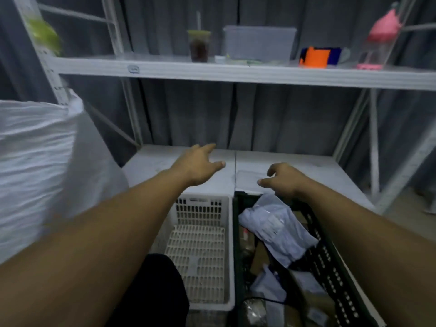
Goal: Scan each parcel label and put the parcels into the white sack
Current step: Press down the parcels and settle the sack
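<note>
Left hand [198, 165]: fingers loosely spread, holds nothing, hovers over lower shelf [306, 171]. Right hand [284, 180]: fingers slack and slightly curled, holds nothing, above far rim of black crate [330, 260]. Grey parcel [276, 227] lies in black crate, just below right hand, apart from fingers. More parcels deeper in same crate, blurred. White crate [200, 256] touches black crate, under left forearm. White sack [35, 161] stands far left, well apart from both hands. Upper shelf [212, 72] carries cup [199, 46], clear box [259, 42], pink bottle [379, 41].
</note>
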